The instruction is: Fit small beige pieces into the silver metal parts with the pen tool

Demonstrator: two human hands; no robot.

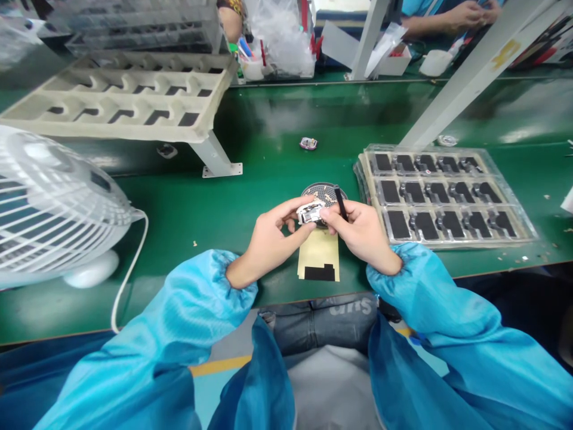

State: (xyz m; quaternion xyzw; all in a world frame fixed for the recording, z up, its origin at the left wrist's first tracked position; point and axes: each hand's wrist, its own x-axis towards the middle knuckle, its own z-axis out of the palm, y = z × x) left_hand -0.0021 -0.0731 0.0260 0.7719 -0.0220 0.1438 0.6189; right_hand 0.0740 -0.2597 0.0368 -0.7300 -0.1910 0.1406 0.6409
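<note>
My left hand (274,232) and my right hand (358,230) meet above the green bench, both pinching a small white-and-metal part (310,212) between thumb and fingers. My right hand also grips a thin black tool (341,202) that points up and away. Just behind the part lies a round perforated grey disc (323,192). Under my hands rests a tan backing sheet (319,257) with a black strip along its near edge.
A clear tray (447,197) of several black parts lies to the right. A white desk fan (49,206) stands at left, a beige moulded tray (129,95) on a raised rack behind it. A small pink-rimmed part (308,143) lies farther back. Another person's arm (447,15) shows top right.
</note>
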